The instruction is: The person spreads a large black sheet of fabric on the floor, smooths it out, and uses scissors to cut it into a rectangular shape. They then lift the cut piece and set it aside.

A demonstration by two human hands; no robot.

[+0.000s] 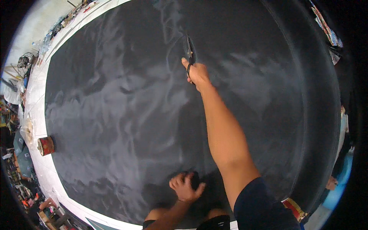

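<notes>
A large sheet of shiny black fabric (pixel 126 103), lightly wrinkled, spreads across most of the head view. My right arm reaches far over it, and my right hand (pixel 198 74) is closed on the black handles of a pair of scissors (pixel 190 48). The blades point away from me and lie on or just over the fabric; whether they are parted is hard to make out. Close to my knees, my left hand (pixel 186 188) rests on or slightly above the near part of the sheet, fingers spread, holding nothing. It is a little blurred.
A red and brown tin (pixel 46 146) stands at the sheet's left edge on the white surface (pixel 41 168). Mixed clutter (pixel 23 157) lines the far left. A thick black fabric roll or fold (pixel 320 96) runs along the right, with a blue object (pixel 341 180) beyond it.
</notes>
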